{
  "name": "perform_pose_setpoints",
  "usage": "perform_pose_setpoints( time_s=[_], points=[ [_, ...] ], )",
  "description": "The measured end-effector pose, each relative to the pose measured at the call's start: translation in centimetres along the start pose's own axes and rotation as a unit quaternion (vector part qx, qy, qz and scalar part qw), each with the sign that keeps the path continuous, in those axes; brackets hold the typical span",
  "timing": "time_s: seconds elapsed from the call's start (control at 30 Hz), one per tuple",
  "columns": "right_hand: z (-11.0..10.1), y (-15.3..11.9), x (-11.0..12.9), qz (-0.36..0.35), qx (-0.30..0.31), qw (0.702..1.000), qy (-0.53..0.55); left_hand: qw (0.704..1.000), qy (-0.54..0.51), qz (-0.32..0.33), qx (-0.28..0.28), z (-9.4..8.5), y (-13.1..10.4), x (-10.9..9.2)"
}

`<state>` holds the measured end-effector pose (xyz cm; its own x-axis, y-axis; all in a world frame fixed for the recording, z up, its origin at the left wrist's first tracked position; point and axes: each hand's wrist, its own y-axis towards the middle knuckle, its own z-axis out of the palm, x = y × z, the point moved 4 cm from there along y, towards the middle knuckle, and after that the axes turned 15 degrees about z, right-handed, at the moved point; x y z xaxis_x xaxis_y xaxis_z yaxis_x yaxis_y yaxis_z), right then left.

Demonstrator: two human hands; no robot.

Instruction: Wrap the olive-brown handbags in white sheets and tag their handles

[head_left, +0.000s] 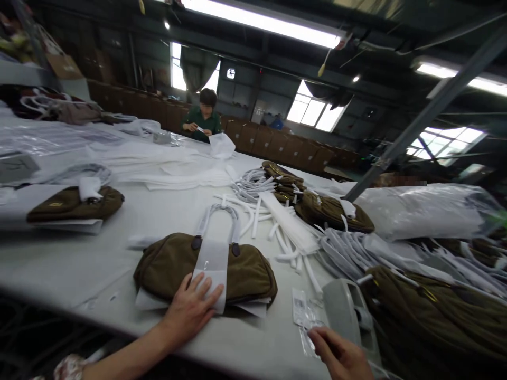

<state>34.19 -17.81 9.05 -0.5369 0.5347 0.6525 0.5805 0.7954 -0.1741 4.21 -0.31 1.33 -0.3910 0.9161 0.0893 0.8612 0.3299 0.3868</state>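
An olive-brown handbag (170, 264) lies in front of me on the white table, its two handles (219, 211) wrapped in pale covering and pointing away. A white paper strip (214, 264) runs down over its middle. My left hand (194, 306) rests flat on the strip and the bag's near side, fingers spread. To the right, my right hand (340, 353) has thumb and forefinger pinched together beside small clear plastic packets (300, 307). Something clear shows at these fingertips, but I cannot make out what. A grey tape dispenser (343, 306) stands just beyond this hand.
More brown bags (447, 316) are heaped at the right, among grey wrapped handles (348, 253). White tubes (257, 216) lie loose mid-table. Another bag (75, 203) lies at the left. A slanting metal post (396, 142) rises at the right. A person (204, 116) works across the table.
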Motion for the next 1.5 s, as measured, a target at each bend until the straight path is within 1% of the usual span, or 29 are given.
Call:
perform_pose_setpoints(
  time_s=[0.03, 0.07, 0.13, 0.2, 0.27, 0.3, 0.37, 0.43, 0.5, 0.6, 0.67, 0.7, 0.77, 0.83, 0.87, 0.93, 1.03, 1.13, 1.2, 1.27, 1.33, 1.43, 1.5],
  points=[
    [1.0, 1.1, 3.4, -0.054, 0.051, 0.997, -0.027, 1.000, -0.003, -0.003, 0.002, 0.1, 0.0, 0.0],
    [1.9, 2.0, 6.8, -0.103, 0.087, 0.990, -0.049, 1.000, -0.005, -0.007, 0.002, 0.2, 0.0, 0.0],
    [4.1, 3.8, 12.7, -0.196, 0.175, 0.959, -0.103, 1.000, -0.007, -0.010, -0.003, 0.4, -0.2, -0.1],
    [6.4, 5.4, 17.3, -0.278, 0.261, 0.910, -0.161, 1.000, -0.005, -0.012, -0.008, 0.5, -0.2, -0.1],
    [8.6, 7.0, 20.5, -0.351, 0.319, 0.850, -0.229, 1.000, -0.001, -0.013, -0.013, 0.6, -0.2, 0.0],
    [9.6, 7.8, 21.6, -0.378, 0.332, 0.822, -0.266, 1.000, 0.001, -0.013, -0.015, 0.7, -0.1, 0.0],
    [11.7, 9.3, 23.1, -0.414, 0.334, 0.773, -0.346, 1.000, 0.006, -0.013, -0.015, 0.9, -0.1, 0.0],
    [13.9, 10.4, 23.7, -0.425, 0.326, 0.740, -0.408, 1.000, 0.008, -0.013, -0.013, 1.1, -0.1, 0.0],
    [16.1, 11.0, 23.9, -0.423, 0.323, 0.723, -0.441, 1.000, 0.006, -0.013, -0.014, 1.4, -0.1, 0.1],
    [18.9, 11.6, 23.9, -0.412, 0.310, 0.718, -0.469, 1.000, 0.007, -0.012, -0.028, 1.5, -0.2, 0.3],
    [20.1, 12.3, 23.9, -0.404, 0.292, 0.720, -0.482, 0.999, 0.012, -0.012, -0.034, 1.6, -0.2, 0.4],
    [20.4, 13.0, 23.9, -0.395, 0.277, 0.729, -0.486, 0.999, 0.016, -0.009, -0.036, 1.5, -0.2, 0.4],
    [20.2, 14.5, 23.9, -0.361, 0.240, 0.761, -0.483, 0.999, 0.024, 0.003, -0.039, 1.5, -0.1, 0.5],
    [19.3, 15.6, 23.6, -0.323, 0.204, 0.801, -0.461, 0.999, 0.027, 0.005, -0.043, 1.5, -0.1, 0.5],
    [18.8, 15.7, 23.3, -0.311, 0.194, 0.815, -0.449, 0.999, 0.027, 0.005, -0.046, 1.4, -0.1, 0.5],
    [17.9, 14.8, 22.2, -0.309, 0.175, 0.839, -0.412, 0.998, 0.027, 0.003, -0.054, 1.3, 0.0, 0.5],
    [17.3, 11.6, 19.7, -0.325, 0.152, 0.868, -0.343, 0.997, 0.037, 0.013, -0.066, 1.2, 0.0, 0.5],
    [17.8, 8.9, 16.9, -0.311, 0.133, 0.893, -0.297, 0.994, 0.057, 0.032, -0.087, 1.3, 0.0, 0.5],
    [18.2, 8.2, 15.7, -0.299, 0.125, 0.904, -0.279, 0.991, 0.067, 0.046, -0.109, 1.2, 0.0, 0.5],
    [18.4, 8.1, 15.2, -0.300, 0.118, 0.910, -0.260, 0.989, 0.065, 0.046, -0.121, 1.1, 0.0, 0.6],
    [18.4, 8.2, 15.3, -0.311, 0.096, 0.916, -0.236, 0.992, 0.052, 0.029, -0.114, 1.0, 0.1, 0.6],
    [18.0, 8.0, 15.6, -0.332, 0.044, 0.923, -0.192, 0.995, 0.033, -0.020, -0.097, 0.8, 0.0, 0.7],
    [17.3, 7.8, 15.6, -0.343, 0.000, 0.925, -0.163, 0.995, 0.025, -0.040, -0.084, 0.8, -0.2, 0.5]
  ],
)
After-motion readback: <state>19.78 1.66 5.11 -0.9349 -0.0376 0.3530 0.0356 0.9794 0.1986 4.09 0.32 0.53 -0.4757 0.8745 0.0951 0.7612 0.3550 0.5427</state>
